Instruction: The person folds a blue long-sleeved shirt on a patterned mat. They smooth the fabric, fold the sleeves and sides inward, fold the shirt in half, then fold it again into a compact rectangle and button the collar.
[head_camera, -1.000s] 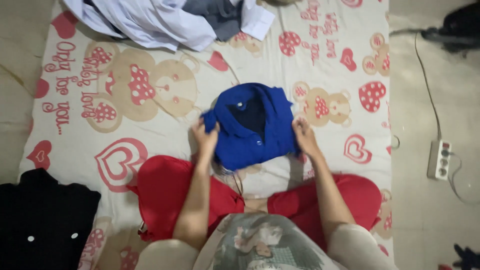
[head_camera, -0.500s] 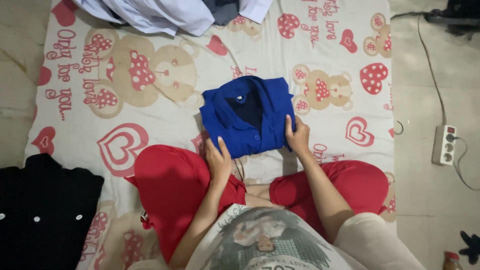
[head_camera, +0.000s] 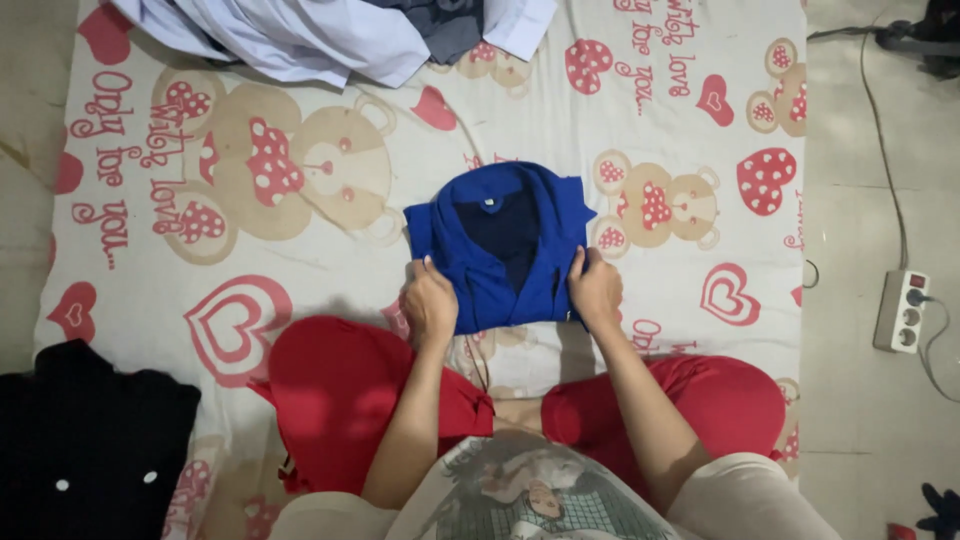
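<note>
A folded blue shirt (head_camera: 500, 245) with its collar up lies on a white blanket (head_camera: 300, 280) printed with bears and red hearts. My left hand (head_camera: 430, 302) grips the shirt's lower left corner. My right hand (head_camera: 595, 288) grips its lower right edge. Both hands rest on the blanket just in front of my red-trousered knees (head_camera: 350, 390).
A heap of pale and grey clothes (head_camera: 300, 35) lies at the blanket's far edge. A black garment with white buttons (head_camera: 85, 450) sits at the lower left. On the tiled floor to the right are a white power strip (head_camera: 900, 310) and a cable (head_camera: 885, 130).
Both hands slid from the shirt's upper sides down to its near corners. The shirt looks flatter and squarer now.
</note>
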